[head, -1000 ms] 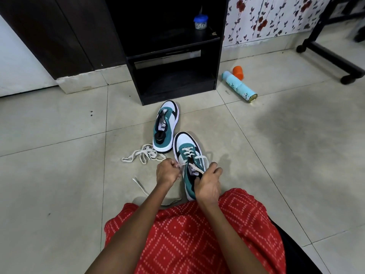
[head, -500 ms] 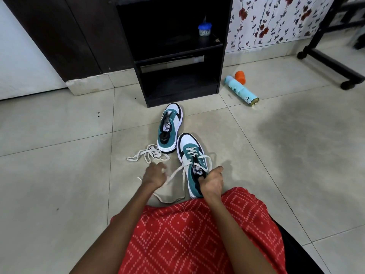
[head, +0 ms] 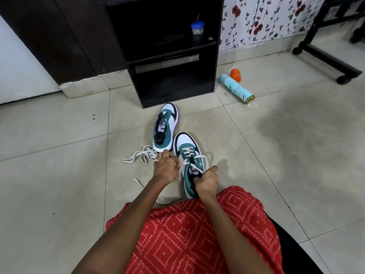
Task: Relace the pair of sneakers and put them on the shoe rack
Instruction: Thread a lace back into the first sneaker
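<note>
Lacing underway on near sneaker, on the floor by the knee. Right hand grips its collar; left hand fingers pinch the lace. Best pulled flat, evenly tensioned. Far sneaker unlaced, before shoe rack.

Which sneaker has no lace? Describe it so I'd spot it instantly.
Find the black shoe rack at the back. Right in front of its base stands the teal-and-white unlaced sneaker. Unlike the closer laced sneaker, no lace crosses its tongue.
</note>
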